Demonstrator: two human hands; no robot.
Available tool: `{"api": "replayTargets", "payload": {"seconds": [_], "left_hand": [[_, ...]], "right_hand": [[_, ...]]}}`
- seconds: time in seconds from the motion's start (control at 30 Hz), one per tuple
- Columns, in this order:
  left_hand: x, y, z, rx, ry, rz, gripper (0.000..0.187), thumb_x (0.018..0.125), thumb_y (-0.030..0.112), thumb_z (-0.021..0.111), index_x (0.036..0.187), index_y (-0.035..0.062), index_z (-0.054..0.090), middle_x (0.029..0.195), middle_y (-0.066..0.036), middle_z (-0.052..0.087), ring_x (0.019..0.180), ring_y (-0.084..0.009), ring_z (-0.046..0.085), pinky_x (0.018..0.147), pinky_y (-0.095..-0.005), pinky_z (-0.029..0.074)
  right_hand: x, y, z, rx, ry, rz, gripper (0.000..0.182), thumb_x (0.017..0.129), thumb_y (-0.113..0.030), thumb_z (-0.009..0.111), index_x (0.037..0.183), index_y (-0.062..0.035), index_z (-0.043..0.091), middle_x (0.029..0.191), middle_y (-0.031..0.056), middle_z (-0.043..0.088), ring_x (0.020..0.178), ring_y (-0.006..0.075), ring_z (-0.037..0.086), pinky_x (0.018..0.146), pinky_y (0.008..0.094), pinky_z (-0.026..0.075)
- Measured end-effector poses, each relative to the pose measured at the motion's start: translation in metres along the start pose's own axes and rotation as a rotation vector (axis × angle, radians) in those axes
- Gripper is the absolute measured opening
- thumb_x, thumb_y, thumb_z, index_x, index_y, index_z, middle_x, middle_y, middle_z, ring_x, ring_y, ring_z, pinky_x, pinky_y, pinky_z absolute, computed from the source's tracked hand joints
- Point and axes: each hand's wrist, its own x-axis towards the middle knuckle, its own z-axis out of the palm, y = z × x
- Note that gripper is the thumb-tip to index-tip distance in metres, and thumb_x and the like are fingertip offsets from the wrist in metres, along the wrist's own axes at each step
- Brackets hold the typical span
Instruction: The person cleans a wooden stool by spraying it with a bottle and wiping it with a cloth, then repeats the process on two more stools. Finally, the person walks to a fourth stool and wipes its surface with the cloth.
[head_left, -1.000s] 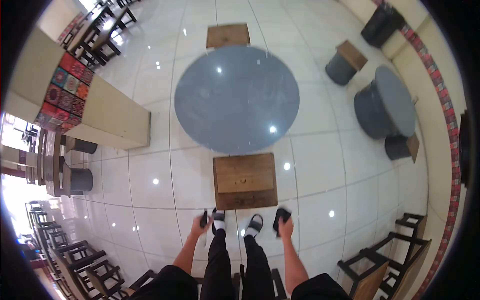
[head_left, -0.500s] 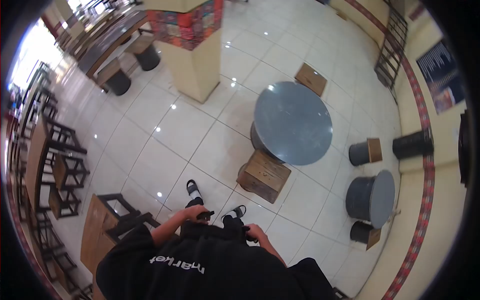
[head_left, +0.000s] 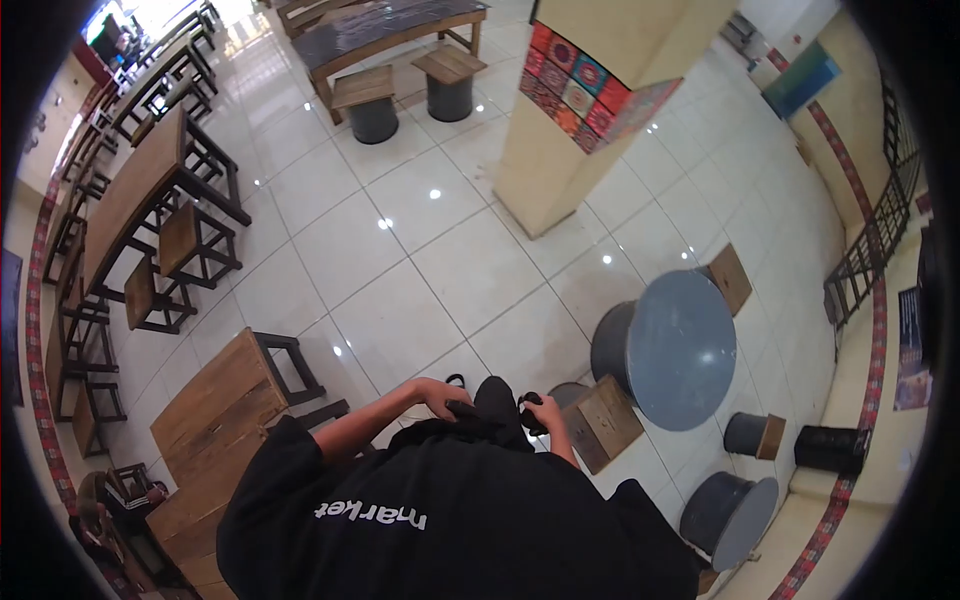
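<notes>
In front of my waist, my left hand (head_left: 440, 397) is closed around a small black object (head_left: 462, 411) whose kind I cannot make out. My right hand (head_left: 545, 412) grips another dark object (head_left: 530, 414), also too small to name. Both hands are held close to the black shirt (head_left: 450, 510), a short way apart. A dark trouser leg (head_left: 496, 400) shows between them, and part of one sandal (head_left: 456, 380) peeks out past the left hand.
A wooden table (head_left: 215, 410) stands close on my left. To my right are a wood-topped stool (head_left: 605, 425) and a round grey table (head_left: 685, 350). A cream pillar (head_left: 550, 170) rises ahead from the tiled floor (head_left: 400, 300). Long tables (head_left: 140, 200) line the left wall.
My view has turned left and moved forward: the pillar and round table now sit farther right, and more left-side tables show. Both hands stay closed at my waist.
</notes>
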Motion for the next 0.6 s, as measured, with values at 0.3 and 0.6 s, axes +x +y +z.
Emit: {"api": "replayTargets", "payload": {"seconds": [0.3, 0.6], "left_hand": [[-0.117, 0.007, -0.133, 0.056, 0.221, -0.14, 0.071, 0.071, 0.006, 0.066, 0.136, 0.005, 0.04, 0.134, -0.016, 0.046, 0.125, -0.0292, 0.045, 0.106, -0.0363, 0.036], [-0.22, 0.119, -0.336, 0.127, 0.422, -0.112, 0.049, 0.069, 0.01, 0.068, 0.114, -0.0046, 0.057, 0.102, -0.02, 0.065, 0.092, -0.0276, 0.063, 0.083, -0.037, 0.048]], "right_hand": [[0.155, -0.102, 0.016, -0.118, -0.146, 0.096, 0.04, 0.071, -0.032, 0.075, 0.103, -0.0087, 0.071, 0.094, 0.0178, 0.07, 0.089, 0.029, 0.068, 0.08, 0.0384, 0.052], [0.368, -0.27, 0.0, -0.188, -0.147, 0.064, 0.037, 0.071, -0.029, 0.074, 0.096, -0.0023, 0.07, 0.089, 0.0187, 0.07, 0.086, 0.0319, 0.069, 0.075, 0.0406, 0.052]]}}
